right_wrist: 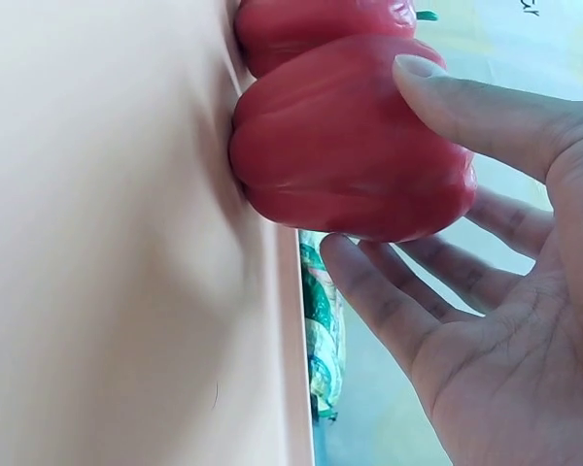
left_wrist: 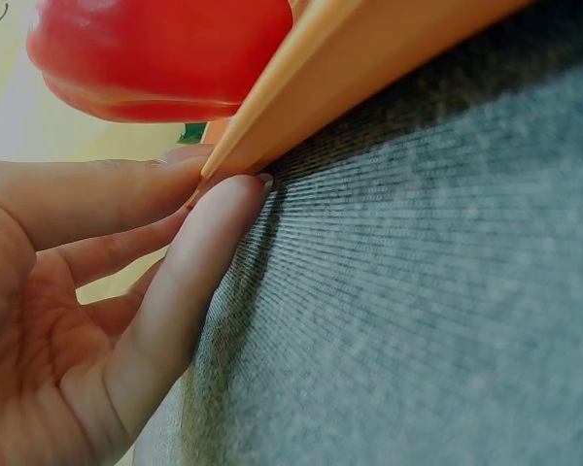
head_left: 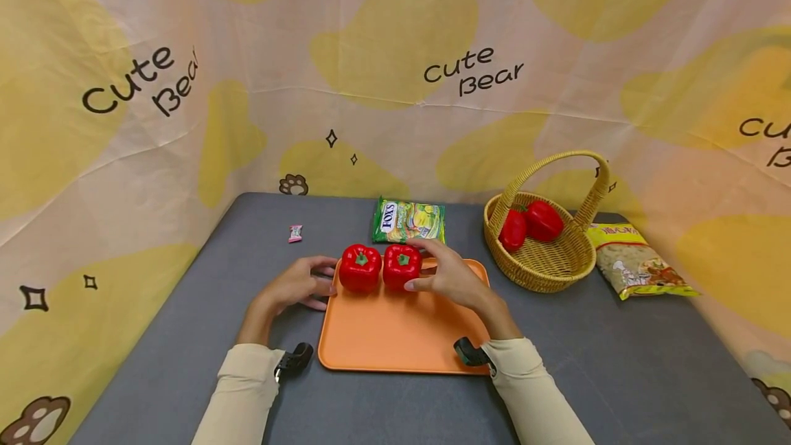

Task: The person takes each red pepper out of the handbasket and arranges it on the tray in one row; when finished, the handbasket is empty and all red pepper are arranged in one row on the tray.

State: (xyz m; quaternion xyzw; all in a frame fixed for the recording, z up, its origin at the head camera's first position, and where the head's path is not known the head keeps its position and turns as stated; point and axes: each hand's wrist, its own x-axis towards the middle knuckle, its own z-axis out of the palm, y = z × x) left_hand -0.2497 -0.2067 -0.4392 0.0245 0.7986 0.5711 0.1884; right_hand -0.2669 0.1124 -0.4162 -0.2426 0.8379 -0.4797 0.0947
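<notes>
Two red bell peppers stand side by side on an orange tray (head_left: 402, 335), near its far left corner. My right hand (head_left: 454, 277) spans the right bell pepper (head_left: 402, 268), thumb on its near side and fingers round the far side. In the right wrist view the thumb lies on that bell pepper (right_wrist: 345, 146), and part of the other fingers is hidden behind it. My left hand (head_left: 296, 286) is at the tray's left edge, beside the left bell pepper (head_left: 360, 270). The left wrist view shows thumb and forefinger pinching the tray rim (left_wrist: 262, 107).
Behind the tray lies a green Fox's candy bag (head_left: 409, 220). A wicker basket (head_left: 556, 266) with a tall handle, holding red peppers, stands at the right. Beside it is a yellow-edged food bag (head_left: 639, 263). One small pink wrapped candy (head_left: 295, 233) lies at the left.
</notes>
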